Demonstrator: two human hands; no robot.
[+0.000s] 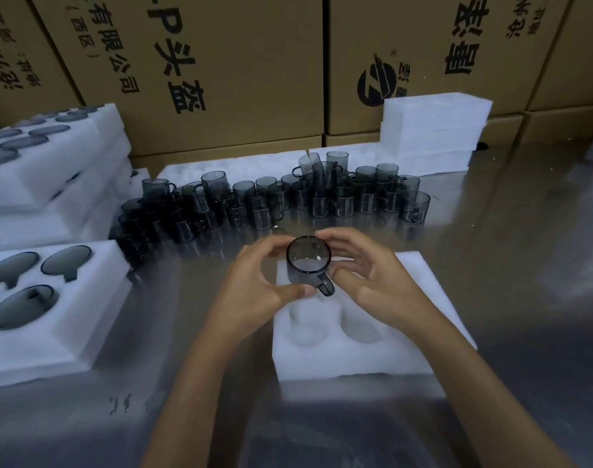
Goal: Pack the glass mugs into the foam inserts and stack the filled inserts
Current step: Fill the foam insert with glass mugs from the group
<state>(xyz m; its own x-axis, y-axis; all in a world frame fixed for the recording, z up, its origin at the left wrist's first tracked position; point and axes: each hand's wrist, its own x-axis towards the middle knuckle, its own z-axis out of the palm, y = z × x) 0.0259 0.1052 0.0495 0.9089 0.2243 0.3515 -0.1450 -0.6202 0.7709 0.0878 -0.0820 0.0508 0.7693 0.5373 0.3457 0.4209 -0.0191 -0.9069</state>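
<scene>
From the head camera, a person holds one dark glass mug (308, 263) up with both hands. The left hand (261, 282) curls round its left side, thumb near the bottom. The right hand (369, 275) wraps its fingers round the far side, thumb near the handle. The handle points toward the person. The mug is just above the far-left corner of a white foam insert (362, 346) on the shiny metal table (507, 265). The round holes in that insert that can be seen have no mugs in them. Behind the hands, many more mugs (274, 201) stand crowded in a long row. On the left, filled inserts (52, 298) hold mugs, with a taller stack (52, 163) behind. Far right sits a pile of foam blocks (433, 130). Big cardboard boxes (237, 62) line the back.
</scene>
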